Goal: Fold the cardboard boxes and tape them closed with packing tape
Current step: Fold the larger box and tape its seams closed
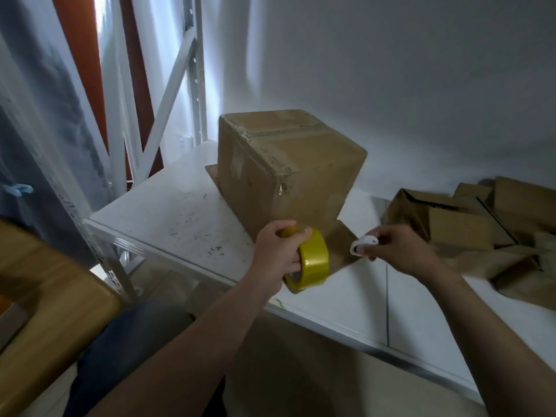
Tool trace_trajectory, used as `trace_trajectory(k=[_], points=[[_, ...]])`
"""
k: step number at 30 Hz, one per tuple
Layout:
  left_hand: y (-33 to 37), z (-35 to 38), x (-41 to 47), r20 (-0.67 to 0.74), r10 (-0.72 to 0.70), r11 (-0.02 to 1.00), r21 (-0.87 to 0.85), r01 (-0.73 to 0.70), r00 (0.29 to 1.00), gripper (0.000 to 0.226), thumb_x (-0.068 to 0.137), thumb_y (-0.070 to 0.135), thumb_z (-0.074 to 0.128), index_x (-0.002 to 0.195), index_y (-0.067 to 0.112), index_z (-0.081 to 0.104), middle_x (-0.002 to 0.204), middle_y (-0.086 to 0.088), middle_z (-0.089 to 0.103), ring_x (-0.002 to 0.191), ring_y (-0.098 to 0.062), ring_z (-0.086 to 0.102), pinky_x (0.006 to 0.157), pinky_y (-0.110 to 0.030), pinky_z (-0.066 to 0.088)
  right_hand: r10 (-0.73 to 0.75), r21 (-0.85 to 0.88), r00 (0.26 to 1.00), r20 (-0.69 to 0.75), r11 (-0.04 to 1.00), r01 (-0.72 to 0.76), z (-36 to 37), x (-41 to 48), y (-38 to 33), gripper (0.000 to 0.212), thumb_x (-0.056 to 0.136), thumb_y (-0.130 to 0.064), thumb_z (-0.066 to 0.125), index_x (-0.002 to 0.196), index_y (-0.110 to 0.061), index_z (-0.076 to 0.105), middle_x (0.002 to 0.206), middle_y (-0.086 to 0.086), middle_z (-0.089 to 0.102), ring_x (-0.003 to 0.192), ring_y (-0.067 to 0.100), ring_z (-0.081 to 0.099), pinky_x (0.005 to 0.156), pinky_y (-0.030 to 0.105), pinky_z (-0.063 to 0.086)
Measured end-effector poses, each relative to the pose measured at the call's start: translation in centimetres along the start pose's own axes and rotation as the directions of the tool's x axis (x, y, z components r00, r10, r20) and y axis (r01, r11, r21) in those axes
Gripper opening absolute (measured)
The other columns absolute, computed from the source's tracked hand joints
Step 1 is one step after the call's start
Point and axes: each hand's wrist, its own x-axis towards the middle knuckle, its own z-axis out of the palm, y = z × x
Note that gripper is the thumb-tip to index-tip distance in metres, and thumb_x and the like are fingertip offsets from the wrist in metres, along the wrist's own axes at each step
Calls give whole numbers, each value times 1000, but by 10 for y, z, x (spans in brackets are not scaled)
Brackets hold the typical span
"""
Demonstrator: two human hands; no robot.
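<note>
A brown cardboard box (288,170), taped along its top seam and one edge, stands on the white table (180,218) with its flaps spread under it. My left hand (276,254) grips a yellow roll of packing tape (310,260) just in front of the box. To the right, my right hand (400,251) pinches a small white object (362,243) that looks like a cutter, above a flat cardboard flap (343,245).
A heap of unfolded cardboard boxes (469,224) lies at the table's right side. A white metal shelf frame (168,85) rises behind the table's left end. A brown cardboard surface (45,296) sits low at the left, beside my knee (132,341).
</note>
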Motion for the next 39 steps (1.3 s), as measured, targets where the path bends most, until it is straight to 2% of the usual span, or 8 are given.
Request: trace_trajectory(k=[4,10,18,23,30,32,35,39], points=[[-7,8,1,-13,57,986,158,-54,998,37,89,27,78,122,32,63,124,-3,56,102,-28,67,66,-32,63,275,133,955,115,948,-289,5,-16,51,38,79,-27,87,63,-6,60,59,8,36,48,15,28,44,27,24],[-20,26,3,38,126,942,310,-131,991,35,89,26,77,120,36,65,117,12,51,104,-24,61,83,-51,62,390,-8,912,128,920,-392,0,-6,92,30,80,-31,85,83,-3,76,62,2,58,55,17,45,47,26,38],[-34,49,2,100,94,905,407,-127,991,33,89,26,77,115,41,64,115,14,52,106,-23,61,69,-35,60,201,16,977,-73,980,-201,4,3,91,37,89,-31,77,122,-15,70,91,-4,64,80,10,59,70,22,43],[-37,57,-4,182,22,907,409,-96,983,32,90,25,76,114,42,63,116,8,57,104,-20,63,74,-37,63,-113,331,986,-122,932,148,11,-10,45,25,88,-38,76,111,-27,76,107,-8,70,90,0,65,74,17,49],[-40,53,-12,268,62,890,422,-175,961,34,89,26,77,112,47,65,112,2,67,103,-21,68,68,-33,61,-123,479,988,91,875,64,15,-17,25,14,88,-29,77,95,-19,82,90,-4,78,83,2,68,65,14,50],[-39,49,-13,272,92,862,459,-213,958,39,89,25,77,117,48,62,117,11,63,103,-14,67,75,-36,63,-89,464,994,65,884,48,19,-14,25,10,87,-28,78,89,-19,82,87,-2,78,79,5,68,63,21,51],[-37,44,-13,268,134,842,478,-252,954,48,90,25,76,127,49,58,122,10,65,96,-6,69,85,-41,61,-94,403,995,-15,910,93,27,-11,21,13,89,-20,77,76,-24,78,80,-5,76,70,-3,66,60,12,47],[-38,42,-11,227,85,818,540,-198,970,54,90,34,75,137,45,49,117,16,61,102,-5,64,92,-45,58,-236,-47,963,-131,972,232,40,-11,18,18,93,-31,71,77,-38,67,86,-16,68,79,5,63,71,26,51]])
